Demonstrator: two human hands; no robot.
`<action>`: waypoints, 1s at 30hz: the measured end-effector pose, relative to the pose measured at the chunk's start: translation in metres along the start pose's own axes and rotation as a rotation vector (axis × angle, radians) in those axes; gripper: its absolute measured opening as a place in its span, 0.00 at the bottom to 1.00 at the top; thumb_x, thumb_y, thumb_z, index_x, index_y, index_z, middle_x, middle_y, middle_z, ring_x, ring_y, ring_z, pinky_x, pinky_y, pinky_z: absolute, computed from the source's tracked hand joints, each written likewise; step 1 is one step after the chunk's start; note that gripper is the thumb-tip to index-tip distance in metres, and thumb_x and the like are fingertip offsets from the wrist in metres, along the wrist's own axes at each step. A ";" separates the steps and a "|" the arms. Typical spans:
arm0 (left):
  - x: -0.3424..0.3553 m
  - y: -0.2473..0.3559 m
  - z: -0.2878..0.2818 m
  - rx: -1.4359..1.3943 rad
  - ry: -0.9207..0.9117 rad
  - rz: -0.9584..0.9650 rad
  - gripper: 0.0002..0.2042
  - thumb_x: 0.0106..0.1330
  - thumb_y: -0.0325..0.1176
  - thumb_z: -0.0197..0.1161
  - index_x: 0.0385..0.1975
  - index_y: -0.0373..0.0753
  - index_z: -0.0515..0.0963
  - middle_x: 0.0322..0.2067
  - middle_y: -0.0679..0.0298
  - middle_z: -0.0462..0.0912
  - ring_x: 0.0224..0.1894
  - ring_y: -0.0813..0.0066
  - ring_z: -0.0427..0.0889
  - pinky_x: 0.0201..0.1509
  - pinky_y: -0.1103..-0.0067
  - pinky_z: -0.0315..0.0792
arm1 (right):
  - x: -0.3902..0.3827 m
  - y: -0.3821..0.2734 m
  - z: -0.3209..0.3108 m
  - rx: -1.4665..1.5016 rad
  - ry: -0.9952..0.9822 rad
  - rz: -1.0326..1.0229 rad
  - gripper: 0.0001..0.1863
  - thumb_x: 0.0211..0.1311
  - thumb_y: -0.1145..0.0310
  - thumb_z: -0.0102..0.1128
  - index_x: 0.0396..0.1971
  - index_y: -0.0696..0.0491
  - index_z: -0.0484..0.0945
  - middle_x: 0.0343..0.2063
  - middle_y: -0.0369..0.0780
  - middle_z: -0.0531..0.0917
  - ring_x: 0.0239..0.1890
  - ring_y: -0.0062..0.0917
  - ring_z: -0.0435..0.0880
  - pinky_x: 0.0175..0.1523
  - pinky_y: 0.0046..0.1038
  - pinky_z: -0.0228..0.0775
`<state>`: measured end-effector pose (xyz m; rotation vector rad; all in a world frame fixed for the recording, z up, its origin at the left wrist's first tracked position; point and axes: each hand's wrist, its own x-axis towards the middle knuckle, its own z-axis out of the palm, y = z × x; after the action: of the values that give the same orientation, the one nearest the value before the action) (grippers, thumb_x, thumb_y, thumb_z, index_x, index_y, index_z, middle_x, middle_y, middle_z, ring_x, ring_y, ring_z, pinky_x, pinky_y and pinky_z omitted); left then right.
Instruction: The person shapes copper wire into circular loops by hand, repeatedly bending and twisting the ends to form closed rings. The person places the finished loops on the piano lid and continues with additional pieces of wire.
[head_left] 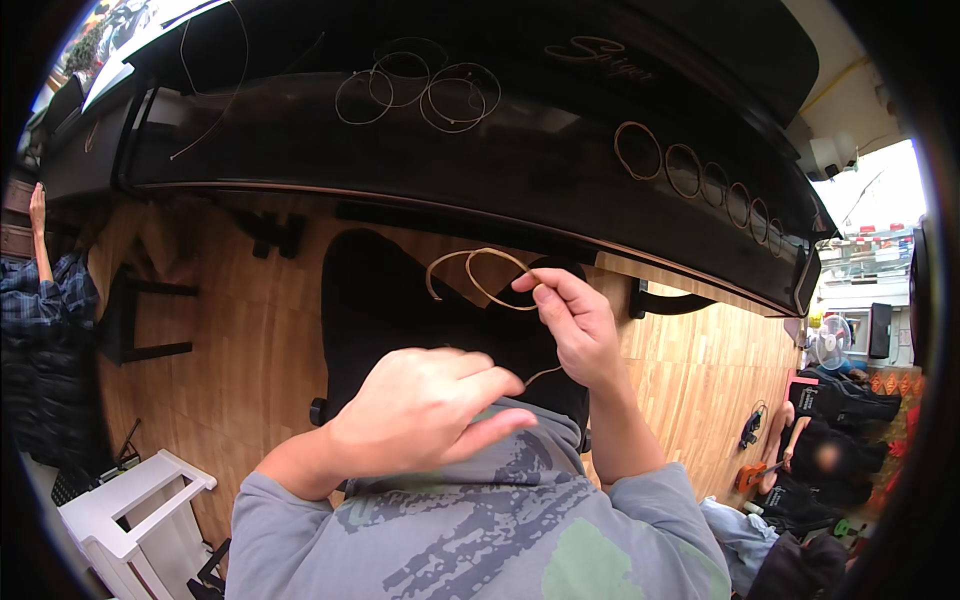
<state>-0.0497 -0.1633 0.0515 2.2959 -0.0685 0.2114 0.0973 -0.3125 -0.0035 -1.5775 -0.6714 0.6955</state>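
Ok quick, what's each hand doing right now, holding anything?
Left hand: fingers curled, pinching the thin wire's tail end.
Right hand: closed, pinching the coiled loop of that wire.

Wire loop (478,275) held before piano (500,150); coiled strings (420,92) on piano lid, stool (130,510) on floor lower left.

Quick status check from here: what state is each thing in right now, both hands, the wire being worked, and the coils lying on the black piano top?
Right hand: raised, fingers pinching the wire loop.
Left hand: closed loosely, near the wire's free end; grip hidden.
Wire loop: bent into a coil, held in the air.
Pale wire coils: wound, lying loose and overlapping on the piano top.
Brown wire coils: wound, laid in a row.
Piano top: closed, black.
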 end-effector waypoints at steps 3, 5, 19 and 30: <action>0.021 -0.015 0.002 0.178 0.491 0.181 0.13 0.50 0.33 0.71 0.34 0.39 0.80 0.29 0.62 0.77 0.30 0.67 0.76 0.30 0.75 0.70 | 0.000 0.001 0.001 -0.066 -0.127 -0.140 0.09 0.66 0.74 0.50 0.41 0.61 0.77 0.34 0.38 0.83 0.37 0.20 0.80 0.45 0.21 0.71; 0.029 -0.035 0.012 0.096 0.464 0.120 0.11 0.54 0.30 0.68 0.37 0.37 0.79 0.28 0.61 0.78 0.30 0.65 0.77 0.32 0.76 0.71 | -0.001 -0.001 0.002 -0.007 -0.135 -0.136 0.09 0.62 0.77 0.53 0.40 0.60 0.77 0.27 0.35 0.79 0.29 0.14 0.75 0.35 0.17 0.66; 0.025 -0.061 0.038 -1.336 0.212 -0.336 0.12 0.75 0.37 0.42 0.39 0.36 0.69 0.15 0.76 0.55 0.14 0.90 0.51 0.14 0.89 0.45 | 0.009 0.013 -0.001 -0.048 0.010 -0.309 0.09 0.57 0.85 0.57 0.35 0.56 0.80 0.30 0.33 0.76 0.31 0.16 0.74 0.34 0.16 0.66; 0.027 -0.063 0.064 -1.320 0.222 -0.354 0.15 0.77 0.42 0.38 0.35 0.39 0.66 0.16 0.76 0.54 0.15 0.90 0.49 0.15 0.88 0.44 | 0.014 0.042 0.013 0.612 -0.086 -0.190 0.06 0.57 0.79 0.64 0.33 0.56 0.76 0.31 0.35 0.77 0.34 0.17 0.76 0.42 0.18 0.68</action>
<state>-0.0078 -0.1685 -0.0318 0.9365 0.2455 0.1558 0.0978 -0.2982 -0.0476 -0.9151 -0.5886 0.7412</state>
